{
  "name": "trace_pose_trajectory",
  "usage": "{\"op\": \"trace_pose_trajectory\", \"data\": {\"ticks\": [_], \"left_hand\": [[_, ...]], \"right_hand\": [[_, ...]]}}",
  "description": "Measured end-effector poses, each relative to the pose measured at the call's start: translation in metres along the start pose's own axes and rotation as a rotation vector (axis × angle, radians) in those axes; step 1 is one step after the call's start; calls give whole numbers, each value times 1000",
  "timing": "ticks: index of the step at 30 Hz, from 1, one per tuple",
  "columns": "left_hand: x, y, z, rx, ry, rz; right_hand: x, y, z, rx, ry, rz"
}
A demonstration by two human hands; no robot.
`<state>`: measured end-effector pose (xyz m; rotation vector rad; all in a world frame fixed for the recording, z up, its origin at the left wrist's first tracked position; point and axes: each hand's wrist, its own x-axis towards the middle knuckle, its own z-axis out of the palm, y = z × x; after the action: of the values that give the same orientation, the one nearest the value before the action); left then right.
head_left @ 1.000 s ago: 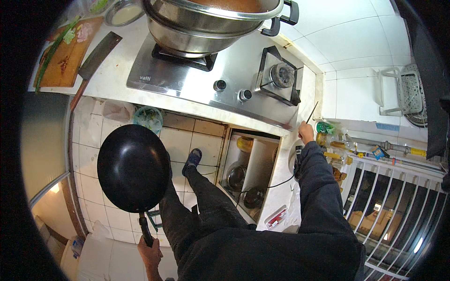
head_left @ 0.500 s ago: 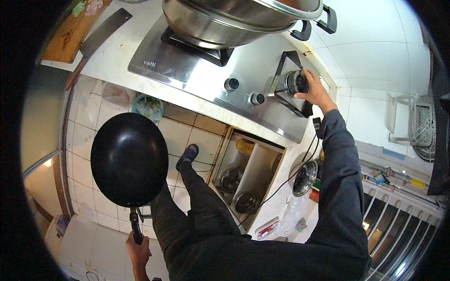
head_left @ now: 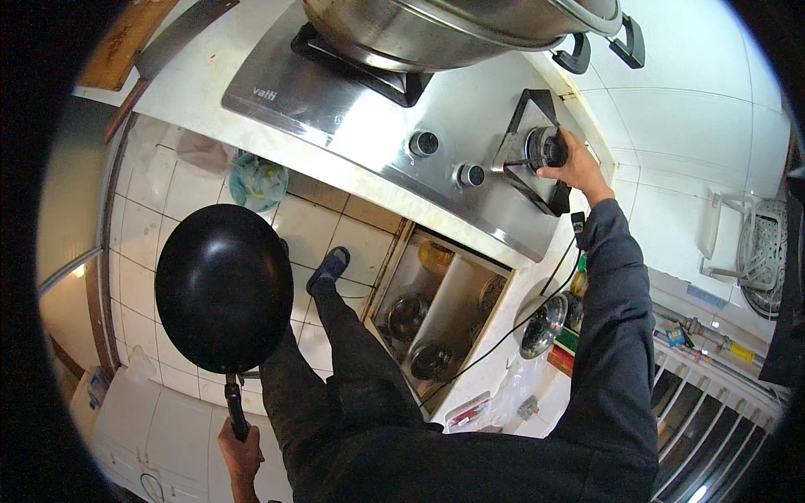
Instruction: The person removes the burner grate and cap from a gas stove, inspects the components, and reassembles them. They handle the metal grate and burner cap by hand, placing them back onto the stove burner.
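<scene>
My left hand [head_left: 241,453] grips the handle of a black frying pan [head_left: 223,289]. The pan hangs over the floor to the left of my legs, its dark inner face toward me. At the stove's right end, my right hand [head_left: 584,170] has its thumb and fingers around the round burner cap [head_left: 545,148]. A black pan support [head_left: 528,111] frames that burner. The steel gas stove [head_left: 335,117] has two knobs in front. A large two-tier steel steamer pot [head_left: 419,38] with black handles stands over its left burner.
A cleaver [head_left: 180,38] lies beside a wooden board [head_left: 126,46] at the far left. Below the counter, an open drawer [head_left: 436,310] juts out with bowls inside. A cable [head_left: 495,348] crosses near a steel lid [head_left: 543,327]. A bin [head_left: 258,180] stands on the floor.
The view has shifted slightly, so the stove and steamer pot sit a little farther right. My left hand still holds the frying pan, and my right hand remains at the burner cap.
</scene>
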<state>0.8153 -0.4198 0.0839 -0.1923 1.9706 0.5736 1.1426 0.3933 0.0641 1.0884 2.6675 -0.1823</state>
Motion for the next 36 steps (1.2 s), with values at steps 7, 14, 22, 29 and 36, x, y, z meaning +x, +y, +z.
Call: {"op": "trace_pose_trajectory", "data": {"ticks": [7, 14, 22, 29, 36], "left_hand": [[2, 3, -1, 23, -9, 38], [10, 11, -1, 18, -30, 63], [15, 21, -6, 63, -18, 49], [19, 28, -11, 3, -43, 59], [21, 31, -14, 29, -36, 35]], "right_hand": [[8, -17, -7, -19, 7, 57], [4, -11, -12, -99, -109, 49], [4, -4, -10, -50, -91, -3], [14, -10, -19, -239, -155, 77], [17, -1, -18, -131, -52, 78]]}}
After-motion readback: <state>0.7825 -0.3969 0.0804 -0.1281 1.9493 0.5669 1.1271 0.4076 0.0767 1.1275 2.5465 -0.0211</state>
